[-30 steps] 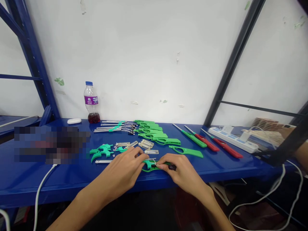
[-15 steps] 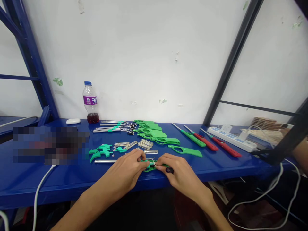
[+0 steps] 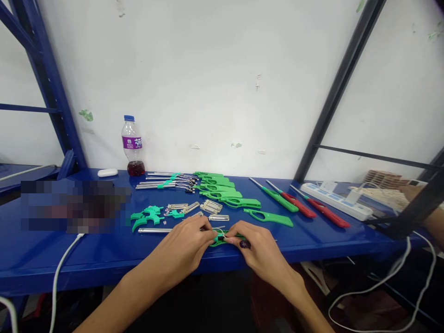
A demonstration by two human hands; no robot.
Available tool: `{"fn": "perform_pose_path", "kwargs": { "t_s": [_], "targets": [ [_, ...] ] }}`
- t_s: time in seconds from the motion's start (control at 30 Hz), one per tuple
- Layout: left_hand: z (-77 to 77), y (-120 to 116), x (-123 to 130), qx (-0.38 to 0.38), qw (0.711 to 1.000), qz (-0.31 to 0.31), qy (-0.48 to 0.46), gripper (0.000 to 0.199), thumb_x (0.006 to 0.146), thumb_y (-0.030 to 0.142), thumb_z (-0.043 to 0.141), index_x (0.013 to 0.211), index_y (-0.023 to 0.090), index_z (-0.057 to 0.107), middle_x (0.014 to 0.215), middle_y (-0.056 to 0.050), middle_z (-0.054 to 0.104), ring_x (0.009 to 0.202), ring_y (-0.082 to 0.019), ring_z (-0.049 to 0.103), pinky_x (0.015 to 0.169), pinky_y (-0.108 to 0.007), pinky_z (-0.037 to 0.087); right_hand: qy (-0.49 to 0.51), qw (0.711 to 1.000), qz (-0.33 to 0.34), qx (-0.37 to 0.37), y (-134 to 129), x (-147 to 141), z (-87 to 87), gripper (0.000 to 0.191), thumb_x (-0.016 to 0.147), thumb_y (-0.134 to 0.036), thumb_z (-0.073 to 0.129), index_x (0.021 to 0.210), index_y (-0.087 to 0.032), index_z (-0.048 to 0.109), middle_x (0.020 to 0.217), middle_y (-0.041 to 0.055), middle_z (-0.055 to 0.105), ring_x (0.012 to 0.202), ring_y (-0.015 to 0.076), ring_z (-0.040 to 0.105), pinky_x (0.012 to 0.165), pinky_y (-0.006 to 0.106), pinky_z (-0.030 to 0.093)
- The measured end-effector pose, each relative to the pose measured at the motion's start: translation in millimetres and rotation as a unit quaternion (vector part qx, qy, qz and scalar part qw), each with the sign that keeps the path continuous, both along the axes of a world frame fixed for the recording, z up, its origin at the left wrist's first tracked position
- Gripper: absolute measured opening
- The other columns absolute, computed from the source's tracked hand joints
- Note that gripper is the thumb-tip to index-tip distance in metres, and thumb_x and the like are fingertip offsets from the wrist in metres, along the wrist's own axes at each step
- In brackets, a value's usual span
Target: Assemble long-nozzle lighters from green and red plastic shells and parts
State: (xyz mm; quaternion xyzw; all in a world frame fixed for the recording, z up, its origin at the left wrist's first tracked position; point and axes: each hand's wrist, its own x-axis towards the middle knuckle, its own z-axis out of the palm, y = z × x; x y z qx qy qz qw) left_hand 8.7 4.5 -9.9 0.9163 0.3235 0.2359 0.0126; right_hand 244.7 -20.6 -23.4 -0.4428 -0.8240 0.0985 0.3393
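At the front edge of the table, both my hands work at a green lighter casing (image 3: 218, 243) with a metal tube (image 3: 154, 230) running out to the left. My left hand (image 3: 189, 240) is closed, its thumb and fingertips pinching the casing near a teal part. My right hand (image 3: 258, 245) pinches a thin white wire (image 3: 222, 231) beside a small black piece. A dark, round-ended handle (image 3: 244, 243) is tucked in the right hand; the rest of it is mostly hidden. Just behind lie clear fuel tanks (image 3: 211, 206) and teal triggers (image 3: 149, 216).
Several green casings (image 3: 243, 202) and metal tubes with wires (image 3: 169, 185) lie farther back. Assembled lighters (image 3: 294, 203), red and green, lie right, near a white power strip (image 3: 336, 201). A bottle (image 3: 133, 148) stands at the wall. Another person's arm (image 3: 432, 222) shows far right.
The view has shifted slightly, so everything sits a little farther right. My hands keep the same pinching hold over the casing; nothing has visibly been put down or picked up.
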Motion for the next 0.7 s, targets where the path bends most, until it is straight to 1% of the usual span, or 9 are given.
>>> {"fn": "perform_pose_path", "kwargs": {
  "t_s": [0.1,0.17,0.3,0.43,0.53,0.7],
  "targets": [
    [0.2,0.6,0.7,-0.030,0.999,0.007,-0.013,0.028,0.103,0.015,0.050,0.115,0.022,0.074,0.106,-0.007,0.066,0.098,-0.023,0.064,0.085,-0.036,0.052,0.003,1.000,0.001,-0.007,-0.1,0.0,2.7,0.013,0.104,-0.022,0.060,0.094,-0.024,0.069,0.094,0.0019,0.075,0.083,0.0196,0.069,0.077,0.028,0.048],
    [-1.1,1.7,0.9,-0.039,0.999,0.009,-0.019,0.028,0.104,0.015,0.049,0.118,0.021,0.072,0.109,-0.008,0.066,0.101,-0.023,0.064,0.088,-0.037,0.053,0.009,1.000,0.001,-0.010,0.6,0.0,3.4,0.014,0.104,-0.023,0.061,0.093,-0.024,0.069,0.094,0.0022,0.075,0.082,0.0198,0.069,0.078,0.028,0.049],
    [-2.6,2.4,0.8,-0.046,0.999,0.010,-0.021,0.029,0.104,0.016,0.048,0.122,0.021,0.071,0.113,-0.008,0.065,0.105,-0.024,0.063,0.092,-0.039,0.053,0.008,1.000,-0.001,-0.006,1.6,0.2,2.5,0.014,0.102,-0.017,0.061,0.094,-0.024,0.068,0.096,0.0008,0.075,0.084,0.0192,0.070,0.078,0.028,0.048],
    [-1.4,1.7,1.2,-0.048,0.998,0.019,-0.022,0.029,0.104,0.016,0.048,0.122,0.020,0.071,0.114,-0.009,0.065,0.106,-0.025,0.063,0.093,-0.040,0.053,-0.003,1.000,-0.005,0.002,1.4,-0.9,0.9,0.018,0.100,-0.009,0.057,0.097,-0.025,0.066,0.099,0.0001,0.075,0.087,0.0192,0.070,0.077,0.028,0.047],
    [0.3,0.6,1.9,-0.055,0.998,0.028,-0.025,0.029,0.103,0.015,0.049,0.120,0.020,0.071,0.113,-0.009,0.065,0.103,-0.025,0.064,0.092,-0.040,0.054,0.002,1.000,-0.006,0.006,1.7,-2.4,-0.1,0.021,0.100,-0.007,0.055,0.101,-0.025,0.066,0.100,0.0005,0.075,0.087,0.0192,0.071,0.078,0.028,0.047],
    [3.1,-2.0,2.8,-0.060,0.998,0.021,-0.027,0.030,0.102,0.014,0.048,0.118,0.023,0.072,0.109,-0.008,0.063,0.099,-0.024,0.064,0.087,-0.038,0.053,0.015,1.000,-0.002,0.012,3.5,-2.4,-2.8,0.023,0.098,-0.006,0.054,0.101,-0.026,0.066,0.100,0.0009,0.076,0.088,0.0195,0.071,0.078,0.028,0.047]
  ]
}}
